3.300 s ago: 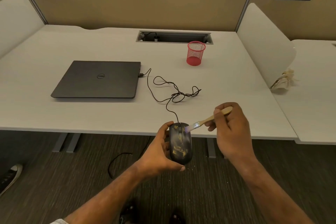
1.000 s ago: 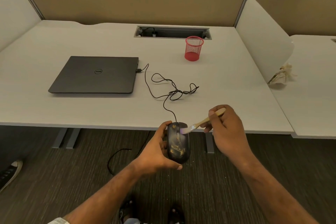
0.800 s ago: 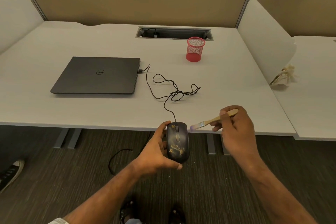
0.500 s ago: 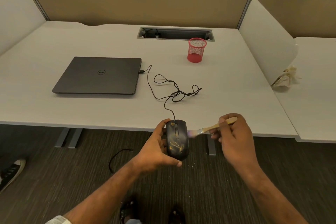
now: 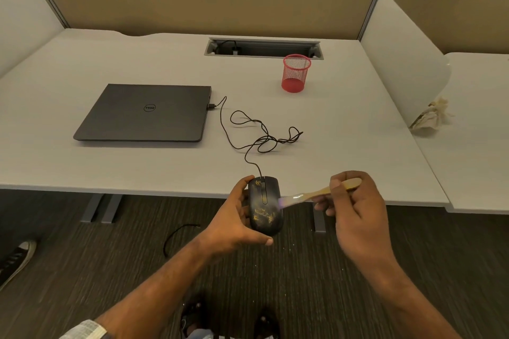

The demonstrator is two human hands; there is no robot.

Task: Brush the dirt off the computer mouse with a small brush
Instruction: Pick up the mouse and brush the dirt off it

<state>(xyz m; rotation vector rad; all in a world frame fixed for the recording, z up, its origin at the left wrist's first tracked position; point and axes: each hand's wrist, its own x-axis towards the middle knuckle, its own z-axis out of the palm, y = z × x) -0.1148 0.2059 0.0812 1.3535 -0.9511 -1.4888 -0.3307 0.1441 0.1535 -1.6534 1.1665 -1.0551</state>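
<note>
Far to your left a closed laptop [image 5: 146, 113] lies flat on the desk [image 5: 82, 162], and from its right edge the mouse cable [image 5: 256, 135] runs in loose tangled loops toward you; your left hand [image 5: 234, 217] is closed around the computer mouse [image 5: 265, 205], thumb under its near end and fingers up its left side, holding it in the air just past the desk's front edge and over the carpet [image 5: 82, 270]; yellowish dirt shows as a small patch near the left button and a larger smear across the back of the shell, so I judge the job well short of done; at the mouse's right flank the bristles of the small brush [image 5: 316, 195] touch the shell, and your right hand [image 5: 355, 209] pinches the wooden handle, its end sticking out past your knuckles; beyond, a red mesh cup [image 5: 296, 73] stands well apart near the cable slot. The risks, as I read them: the bristles sit on the side and not on the smear, so a stroke from there may miss the dirt or drag it into the seam by the wheel; your left fingers cover the left flank, so grit there could escape the brush; press hard and the mouse could twist in a one-handed hold; pull it nearer and the tangled cable may tighten and tug the plug at the laptop.
</note>
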